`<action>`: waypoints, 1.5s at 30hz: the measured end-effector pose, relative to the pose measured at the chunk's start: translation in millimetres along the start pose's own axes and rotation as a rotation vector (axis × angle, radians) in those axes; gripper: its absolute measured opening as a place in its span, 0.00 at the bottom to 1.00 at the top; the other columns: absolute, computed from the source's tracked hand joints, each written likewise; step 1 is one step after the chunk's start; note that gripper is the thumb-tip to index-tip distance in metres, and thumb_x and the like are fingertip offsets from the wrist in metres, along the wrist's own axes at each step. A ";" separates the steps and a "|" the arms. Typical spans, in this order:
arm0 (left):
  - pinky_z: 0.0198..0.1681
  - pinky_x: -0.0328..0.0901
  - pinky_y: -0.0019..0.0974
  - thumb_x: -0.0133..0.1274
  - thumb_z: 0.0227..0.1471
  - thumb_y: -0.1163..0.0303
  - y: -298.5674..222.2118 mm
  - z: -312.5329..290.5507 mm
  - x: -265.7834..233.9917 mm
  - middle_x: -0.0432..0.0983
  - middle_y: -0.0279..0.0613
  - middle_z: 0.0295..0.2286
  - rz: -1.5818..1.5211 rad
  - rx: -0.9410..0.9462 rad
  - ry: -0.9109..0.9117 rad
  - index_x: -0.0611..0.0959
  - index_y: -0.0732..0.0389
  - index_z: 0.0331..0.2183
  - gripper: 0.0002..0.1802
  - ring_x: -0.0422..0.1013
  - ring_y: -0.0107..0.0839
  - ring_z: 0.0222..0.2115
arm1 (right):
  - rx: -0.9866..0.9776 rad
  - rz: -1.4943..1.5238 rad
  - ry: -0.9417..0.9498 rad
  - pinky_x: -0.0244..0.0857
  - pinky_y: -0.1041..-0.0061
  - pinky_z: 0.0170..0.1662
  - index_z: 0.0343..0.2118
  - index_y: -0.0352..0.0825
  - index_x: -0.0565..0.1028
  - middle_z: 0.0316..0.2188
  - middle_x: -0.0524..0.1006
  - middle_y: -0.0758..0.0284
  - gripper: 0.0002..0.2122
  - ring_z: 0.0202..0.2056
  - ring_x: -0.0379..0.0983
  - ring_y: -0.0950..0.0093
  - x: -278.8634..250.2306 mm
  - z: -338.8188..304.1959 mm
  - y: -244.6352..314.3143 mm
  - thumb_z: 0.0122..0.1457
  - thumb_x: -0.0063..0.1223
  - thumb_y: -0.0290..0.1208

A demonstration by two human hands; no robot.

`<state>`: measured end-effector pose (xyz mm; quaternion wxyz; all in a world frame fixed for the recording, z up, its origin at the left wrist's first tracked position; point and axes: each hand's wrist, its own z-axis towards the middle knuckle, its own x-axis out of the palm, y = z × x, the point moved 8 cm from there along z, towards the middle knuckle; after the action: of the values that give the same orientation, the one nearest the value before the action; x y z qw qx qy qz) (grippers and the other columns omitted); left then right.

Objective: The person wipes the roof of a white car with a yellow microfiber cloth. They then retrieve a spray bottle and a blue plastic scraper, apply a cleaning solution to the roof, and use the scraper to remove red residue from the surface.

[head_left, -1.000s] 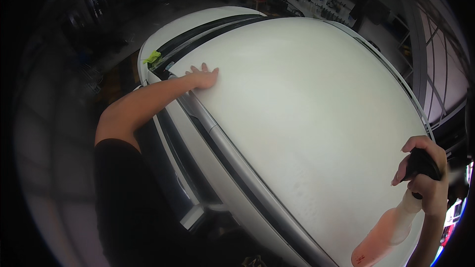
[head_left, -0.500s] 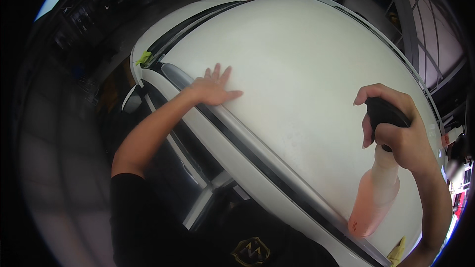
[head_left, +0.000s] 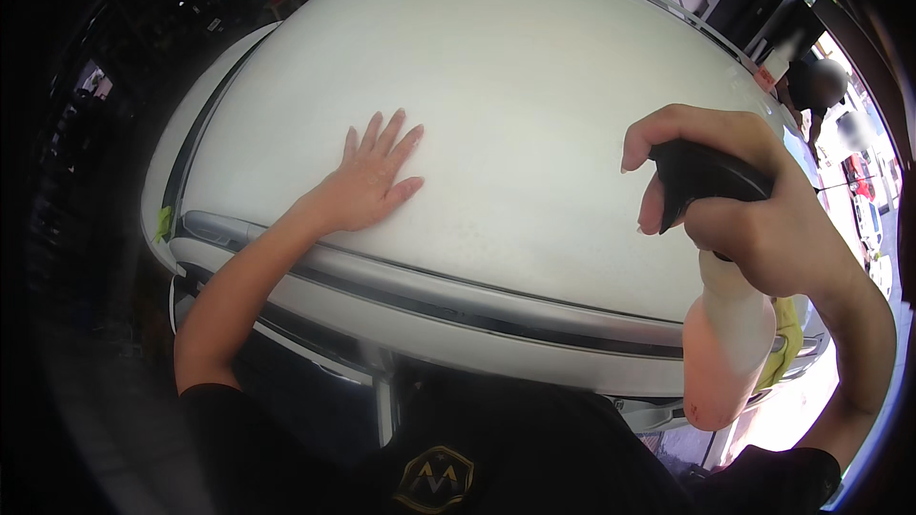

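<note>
My left hand (head_left: 367,181) lies flat on the white car roof (head_left: 515,114), fingers spread, just beyond the silver roof rail (head_left: 515,310). It holds nothing. At the right, my right hand (head_left: 773,210) is wrapped round the black trigger head of a spray bottle (head_left: 730,348). The bottle is translucent, with pinkish-orange liquid in its lower part. It hangs nearly upright in front of the near edge of the roof, and my fingers curl about the trigger.
A yellow-green cloth (head_left: 785,343) hangs behind the bottle at the car's right end. Another yellow-green cloth (head_left: 164,224) is at the windshield's lower corner on the left. Beyond the roof at the far right stands a person (head_left: 818,86), near a bottle with orange liquid (head_left: 768,72).
The view has turned to the right, bringing the person and the bright outdoors into sight. My left hand has slid farther onto the roof, away from the rail. My right hand still grips the spray bottle.
</note>
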<state>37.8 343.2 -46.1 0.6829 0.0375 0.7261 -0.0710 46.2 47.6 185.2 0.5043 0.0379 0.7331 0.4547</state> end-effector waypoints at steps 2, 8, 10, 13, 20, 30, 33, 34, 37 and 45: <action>0.72 0.32 0.65 0.39 0.68 0.47 -61.0 24.3 -8.7 0.37 0.60 0.71 0.022 0.240 -0.036 0.53 0.58 0.71 0.40 0.32 0.61 0.72 | 0.102 -0.009 -0.041 0.70 0.75 0.35 0.39 0.33 0.77 0.24 0.73 0.65 0.20 0.27 0.75 0.77 -15.4 -19.9 -19.0 0.38 0.47 0.24; 0.73 0.34 0.59 0.37 0.68 0.47 -209.8 109.5 -20.2 0.40 0.59 0.71 0.016 0.707 -0.088 0.55 0.59 0.71 0.39 0.35 0.58 0.72 | 0.335 -0.162 -0.116 0.71 0.75 0.34 0.41 0.36 0.79 0.27 0.75 0.64 0.17 0.29 0.78 0.76 -71.8 -60.5 -84.9 0.46 0.48 0.23; 0.74 0.34 0.57 0.35 0.68 0.46 -264.1 139.1 -19.7 0.41 0.59 0.71 0.013 0.773 -0.132 0.55 0.59 0.71 0.40 0.36 0.58 0.72 | 0.258 -0.248 -0.275 0.72 0.74 0.36 0.42 0.35 0.79 0.30 0.78 0.62 0.18 0.32 0.79 0.75 -123.1 -51.2 -86.6 0.47 0.48 0.23; 0.75 0.34 0.54 0.34 0.68 0.43 -349.0 162.2 -8.4 0.42 0.59 0.71 -0.079 0.864 -0.113 0.56 0.60 0.70 0.40 0.36 0.57 0.72 | 0.042 -0.181 -0.535 0.70 0.76 0.37 0.44 0.28 0.79 0.33 0.79 0.63 0.14 0.29 0.76 0.74 -192.2 -20.9 -37.3 0.54 0.56 0.22; 0.75 0.36 0.53 0.34 0.69 0.44 -415.9 159.0 1.6 0.45 0.46 0.72 -0.062 1.018 -0.073 0.58 0.54 0.70 0.37 0.40 0.48 0.72 | -0.542 -0.208 -1.167 0.70 0.69 0.39 0.43 0.30 0.80 0.28 0.80 0.56 0.15 0.31 0.77 0.65 -254.7 99.4 -114.4 0.52 0.53 0.25; 0.73 0.40 0.55 0.40 0.69 0.52 -258.7 276.8 -29.3 0.49 0.54 0.70 -0.067 0.371 -0.219 0.61 0.57 0.69 0.34 0.45 0.55 0.70 | -0.035 -0.158 -0.911 0.66 0.61 0.61 0.70 0.19 0.38 0.52 0.74 0.37 0.55 0.56 0.73 0.46 -243.9 138.4 -196.7 0.58 0.63 0.52; 0.73 0.40 0.53 0.40 0.69 0.52 -275.7 239.7 -12.7 0.47 0.54 0.70 -0.052 0.357 -0.221 0.58 0.60 0.70 0.36 0.44 0.54 0.71 | -0.063 -0.156 -0.816 0.66 0.61 0.61 0.70 0.19 0.41 0.53 0.73 0.36 0.52 0.57 0.72 0.47 -209.2 85.3 -215.5 0.60 0.58 0.53; 0.73 0.40 0.52 0.41 0.68 0.53 -296.5 210.8 -11.6 0.48 0.53 0.70 -0.049 0.492 -0.183 0.58 0.61 0.70 0.36 0.44 0.54 0.71 | -0.030 -0.163 -0.746 0.65 0.60 0.61 0.70 0.22 0.44 0.55 0.72 0.37 0.48 0.58 0.71 0.48 -187.3 62.9 -222.1 0.62 0.56 0.53; 0.74 0.40 0.52 0.43 0.66 0.53 -389.2 146.2 -19.7 0.48 0.52 0.70 -0.105 0.880 -0.081 0.59 0.59 0.70 0.37 0.43 0.54 0.71 | -0.031 -0.412 -0.825 0.62 0.59 0.63 0.70 0.29 0.53 0.60 0.70 0.41 0.37 0.60 0.68 0.49 -166.6 -27.6 -272.6 0.66 0.50 0.49; 0.73 0.38 0.57 0.31 0.68 0.41 -453.6 363.9 -18.6 0.45 0.54 0.71 -0.005 0.369 -0.194 0.56 0.54 0.71 0.40 0.42 0.55 0.72 | 0.383 -0.434 -1.088 0.64 0.59 0.60 0.59 0.28 0.69 0.56 0.75 0.46 0.24 0.57 0.72 0.49 -183.2 -194.7 -424.5 0.70 0.47 0.42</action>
<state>329.2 -160.0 -24.9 0.7311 0.1532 0.6315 -0.2079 156.1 -416.7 30.2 0.8714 0.2043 0.4304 0.1172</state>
